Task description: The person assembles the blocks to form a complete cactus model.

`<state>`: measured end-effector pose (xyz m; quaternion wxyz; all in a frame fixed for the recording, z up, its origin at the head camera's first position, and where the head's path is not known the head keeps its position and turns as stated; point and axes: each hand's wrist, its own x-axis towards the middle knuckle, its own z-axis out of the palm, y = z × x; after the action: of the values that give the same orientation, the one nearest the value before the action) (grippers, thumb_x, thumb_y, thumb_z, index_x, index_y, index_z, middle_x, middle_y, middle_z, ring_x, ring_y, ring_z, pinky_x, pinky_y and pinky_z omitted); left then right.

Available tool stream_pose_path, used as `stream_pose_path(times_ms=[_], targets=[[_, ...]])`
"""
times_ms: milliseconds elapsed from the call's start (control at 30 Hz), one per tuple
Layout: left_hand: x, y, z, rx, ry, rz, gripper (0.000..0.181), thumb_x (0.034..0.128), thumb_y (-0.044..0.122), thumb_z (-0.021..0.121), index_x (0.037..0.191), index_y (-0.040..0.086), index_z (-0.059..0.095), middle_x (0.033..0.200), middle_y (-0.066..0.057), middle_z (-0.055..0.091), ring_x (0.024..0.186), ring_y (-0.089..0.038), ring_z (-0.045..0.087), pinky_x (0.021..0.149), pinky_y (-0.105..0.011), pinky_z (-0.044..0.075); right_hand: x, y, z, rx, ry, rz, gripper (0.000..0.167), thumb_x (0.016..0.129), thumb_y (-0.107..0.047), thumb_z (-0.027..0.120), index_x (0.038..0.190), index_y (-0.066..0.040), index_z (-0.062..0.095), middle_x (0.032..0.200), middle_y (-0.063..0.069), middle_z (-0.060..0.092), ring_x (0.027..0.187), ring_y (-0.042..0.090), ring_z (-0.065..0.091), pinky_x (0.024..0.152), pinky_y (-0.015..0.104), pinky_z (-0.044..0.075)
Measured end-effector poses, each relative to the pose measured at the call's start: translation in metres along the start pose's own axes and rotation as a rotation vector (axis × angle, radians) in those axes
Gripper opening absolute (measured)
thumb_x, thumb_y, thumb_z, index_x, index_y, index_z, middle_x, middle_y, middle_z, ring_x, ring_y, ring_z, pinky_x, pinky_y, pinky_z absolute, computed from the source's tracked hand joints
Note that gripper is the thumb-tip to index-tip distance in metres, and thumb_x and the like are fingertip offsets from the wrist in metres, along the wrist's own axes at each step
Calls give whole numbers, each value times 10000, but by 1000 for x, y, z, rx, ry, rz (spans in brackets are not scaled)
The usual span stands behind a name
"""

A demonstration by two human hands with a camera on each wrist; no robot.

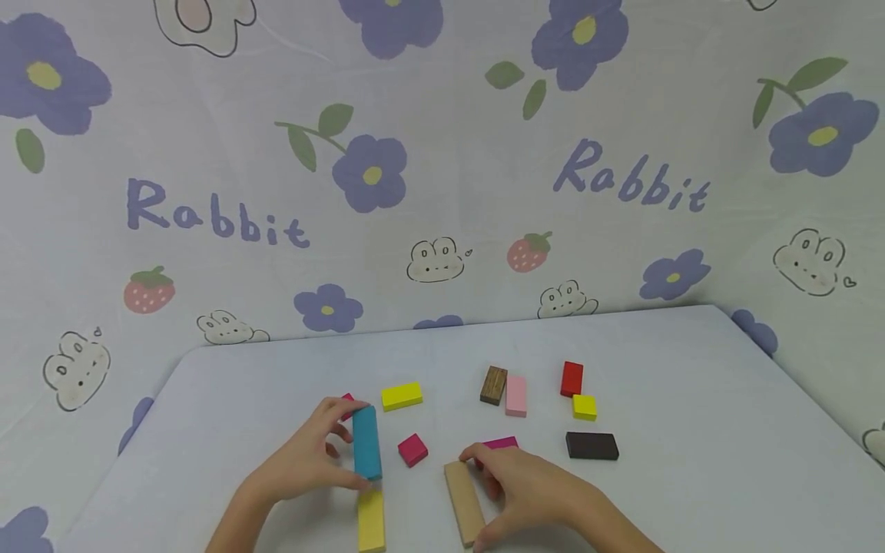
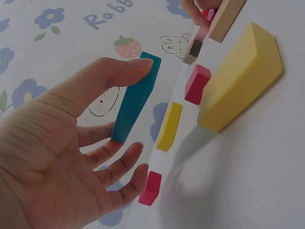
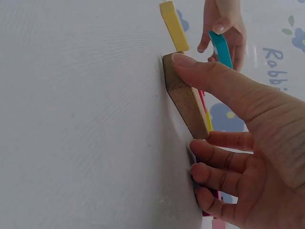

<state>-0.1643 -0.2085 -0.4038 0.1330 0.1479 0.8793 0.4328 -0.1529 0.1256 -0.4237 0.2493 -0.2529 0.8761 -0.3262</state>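
Observation:
My left hand (image 1: 304, 455) pinches a blue block (image 1: 367, 443) by its two ends, thumb at the near end and a finger at the far end. In the left wrist view the blue block (image 2: 136, 98) hangs above the table. A long yellow block (image 1: 371, 521) lies just nearer than it. My right hand (image 1: 528, 491) has thumb and finger at the two ends of a beige wooden block (image 1: 465, 503); the right wrist view shows this wooden block (image 3: 186, 95) close to the tabletop. Partly behind the right hand lies a magenta block (image 1: 501, 443).
A crimson cube (image 1: 412, 450) sits between the hands. Farther back are a yellow block (image 1: 402, 396), a brown block (image 1: 494, 385) and a pink block (image 1: 516, 395). To the right lie a red block (image 1: 571, 379), a small yellow block (image 1: 584, 407) and a black block (image 1: 592, 445).

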Motion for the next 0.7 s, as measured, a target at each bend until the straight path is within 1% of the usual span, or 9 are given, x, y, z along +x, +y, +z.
stream_pose_path(times_ms=[100,200,333,533,700], targets=[[3,4,1,-4,0,41,935,758,200,957,1536,68,455,1467,-171,424,1169,-265,560,921,-353,565,-1,-1,0,-7,15,14,798,723,-363,976,1377,-152,572,864,-50,559,778,67,533,665,213,460],[7,9,4,-9,7,57,908,763,185,952,1522,72,466,1467,-176,427,1165,-267,562,931,-394,584,-2,0,0,-12,28,26,803,718,-362,979,1375,-145,573,877,-40,565,783,85,538,666,222,466],[14,16,8,-10,14,50,903,762,190,953,1521,92,474,1474,-165,437,1168,-260,568,940,-415,591,-3,2,-1,-16,40,27,803,717,-366,981,1373,-145,574,877,-42,569,782,89,541,664,224,469],[24,25,18,-14,18,44,907,757,215,953,1525,120,482,1474,-136,445,1175,-253,582,929,-392,583,-6,4,-2,-20,53,44,806,707,-353,985,1369,-144,576,870,-33,567,783,110,539,661,232,472],[31,33,26,-24,23,51,901,766,217,953,1531,114,488,1470,-125,446,1165,-245,584,905,-345,569,-9,7,-5,-12,61,65,803,698,-331,991,1363,-149,579,889,-18,564,806,138,540,659,238,486]])
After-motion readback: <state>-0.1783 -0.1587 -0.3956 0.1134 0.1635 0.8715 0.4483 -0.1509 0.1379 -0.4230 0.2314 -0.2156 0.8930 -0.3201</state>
